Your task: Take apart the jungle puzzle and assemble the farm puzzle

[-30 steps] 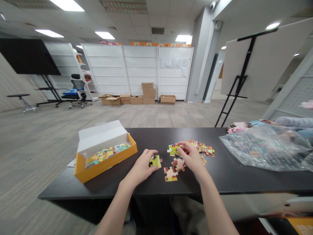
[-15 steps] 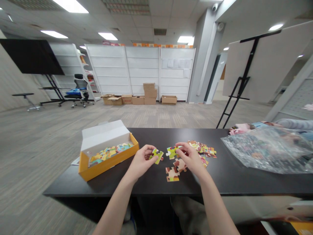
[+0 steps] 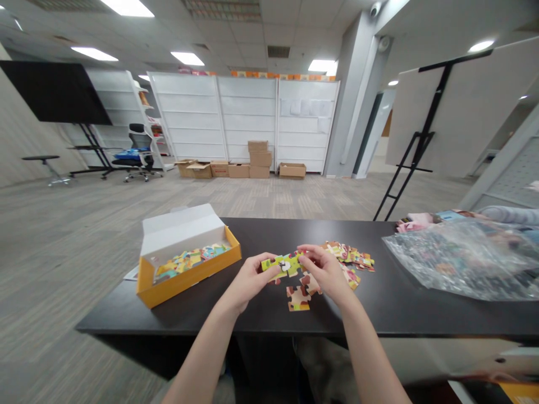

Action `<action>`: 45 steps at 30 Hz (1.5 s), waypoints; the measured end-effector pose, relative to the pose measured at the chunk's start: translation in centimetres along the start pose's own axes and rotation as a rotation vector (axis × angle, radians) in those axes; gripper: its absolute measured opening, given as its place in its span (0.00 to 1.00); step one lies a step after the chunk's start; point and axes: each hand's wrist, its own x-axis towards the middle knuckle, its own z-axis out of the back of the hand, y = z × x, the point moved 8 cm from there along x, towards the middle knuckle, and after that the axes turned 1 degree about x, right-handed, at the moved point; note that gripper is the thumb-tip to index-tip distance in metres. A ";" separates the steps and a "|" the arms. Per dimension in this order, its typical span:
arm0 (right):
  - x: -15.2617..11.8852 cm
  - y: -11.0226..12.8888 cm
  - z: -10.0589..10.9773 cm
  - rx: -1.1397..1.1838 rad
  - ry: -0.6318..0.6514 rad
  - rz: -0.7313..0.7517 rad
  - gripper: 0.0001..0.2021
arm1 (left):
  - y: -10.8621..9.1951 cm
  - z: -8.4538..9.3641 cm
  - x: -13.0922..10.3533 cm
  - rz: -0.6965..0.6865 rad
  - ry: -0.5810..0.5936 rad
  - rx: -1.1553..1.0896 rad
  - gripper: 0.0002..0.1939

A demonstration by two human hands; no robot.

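Observation:
My left hand [image 3: 254, 278] pinches a green jigsaw puzzle piece [image 3: 269, 264] between thumb and fingers. Against its right edge sits another green piece [image 3: 293, 264], which my right hand [image 3: 323, 268] grips at its far end. Together the two show a small white animal across their join; whether they are fully locked I cannot tell. Just below lie brown-and-cream pieces [image 3: 298, 298] on the black table [image 3: 252, 320]. Beyond and partly behind my right hand is a loose pile of colourful pieces [image 3: 349, 255].
On the left stands an open yellow box [image 3: 189, 280] with its white lid raised and several puzzle pieces inside. A crinkled clear plastic bag [image 3: 458, 264] covers the table's right side. Past the table are cardboard boxes [image 3: 260, 160] and an easel-like stand [image 3: 421, 134].
My left hand has carried its green piece rightward to meet the one in my right hand. The gap between the two pieces has closed.

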 end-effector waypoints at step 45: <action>0.0 -1.6 -0.5 0.076 0.030 -0.110 0.19 | 2.3 1.6 1.6 0.039 -0.158 -0.068 0.26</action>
